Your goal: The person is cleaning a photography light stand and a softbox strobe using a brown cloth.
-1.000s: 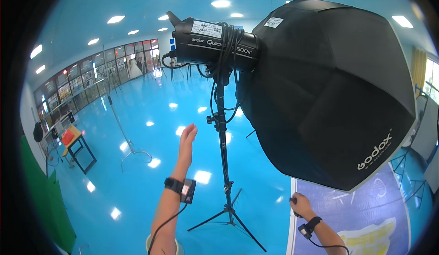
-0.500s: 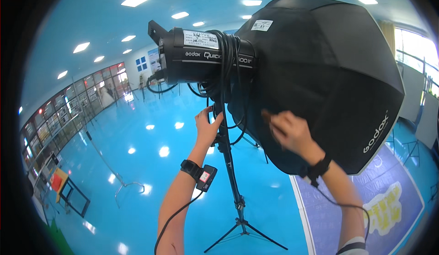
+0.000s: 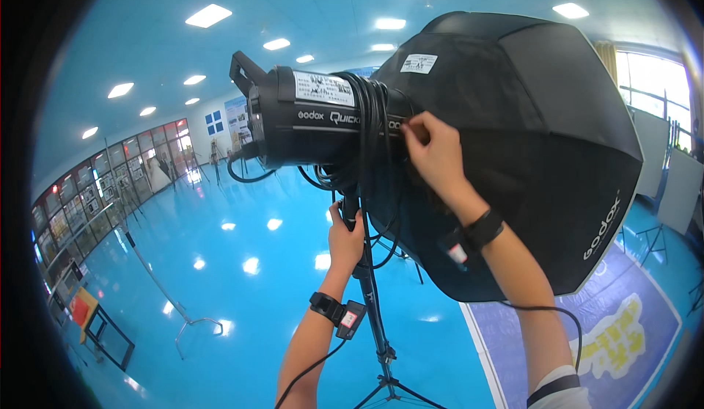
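A black studio flash head (image 3: 312,143) sits on top of a black light stand (image 3: 375,317), with a large black softbox (image 3: 506,159) on its front end. Loops of black cable (image 3: 372,126) hang over the flash's body and down beside the stand. Just under the flash, my left hand (image 3: 346,242) is wrapped round the upper part of the stand. My right hand (image 3: 438,152) is raised to where flash and softbox meet, thumb and fingers pinched together beside the hanging cable. What those fingertips hold, if anything, is hidden.
The stand's spread legs (image 3: 396,391) rest on a shiny blue floor. A printed purple mat (image 3: 506,350) lies under the softbox. To the left are a thin metal stand (image 3: 158,284) and a small table (image 3: 103,321); grey panels (image 3: 678,189) stand at the right.
My right hand has moved up from in front of the softbox to the flash's front end. My left hand sits a little lower on the stand. The whole view has shifted slightly.
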Demonstrator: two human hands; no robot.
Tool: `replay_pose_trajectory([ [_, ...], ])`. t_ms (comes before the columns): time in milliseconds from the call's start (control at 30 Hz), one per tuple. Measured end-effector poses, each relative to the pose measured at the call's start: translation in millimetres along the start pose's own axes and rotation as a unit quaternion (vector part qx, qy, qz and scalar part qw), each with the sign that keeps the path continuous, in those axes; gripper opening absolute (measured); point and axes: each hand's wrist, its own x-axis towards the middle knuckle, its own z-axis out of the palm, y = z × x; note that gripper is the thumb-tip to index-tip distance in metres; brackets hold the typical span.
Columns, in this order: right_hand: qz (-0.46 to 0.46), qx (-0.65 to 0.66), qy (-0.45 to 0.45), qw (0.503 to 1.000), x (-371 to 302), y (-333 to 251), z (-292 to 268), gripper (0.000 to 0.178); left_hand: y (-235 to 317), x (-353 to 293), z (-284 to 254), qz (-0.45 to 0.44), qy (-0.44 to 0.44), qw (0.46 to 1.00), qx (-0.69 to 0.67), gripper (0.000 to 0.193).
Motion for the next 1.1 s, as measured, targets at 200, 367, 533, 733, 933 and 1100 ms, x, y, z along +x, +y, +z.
replay_pose_trajectory([
  [200, -0.055, -0.052, 0.104, 0.992, 35, 7, -12, 0.011, 12, -5, 7, -0.003, -0.017, 1.000, 0.026, 0.047],
  [367, 0.042, -0.060, -0.059, 0.996, 92, 34, -22, 0.019, 1, -2, 17, 0.032, 0.001, 0.999, 0.011, 0.041],
  [533, -0.049, -0.056, 0.052, 0.996, 9, 4, 3, 0.021, -4, -1, 12, 0.039, 0.015, 0.999, 0.000, 0.050],
  [733, -0.051, -0.100, 0.009, 0.994, 35, 10, -6, 0.019, 1, -3, 14, 0.029, 0.005, 0.999, -0.021, 0.051],
  [933, -0.069, -0.067, -0.052, 0.994, 61, 10, 1, 0.017, 4, -3, 13, 0.025, 0.013, 0.999, -0.016, 0.052],
  [1100, -0.127, -0.029, 0.013, 0.991, 11, -2, -9, 0.018, -1, -4, 9, 0.024, 0.020, 1.000, -0.002, 0.051],
])
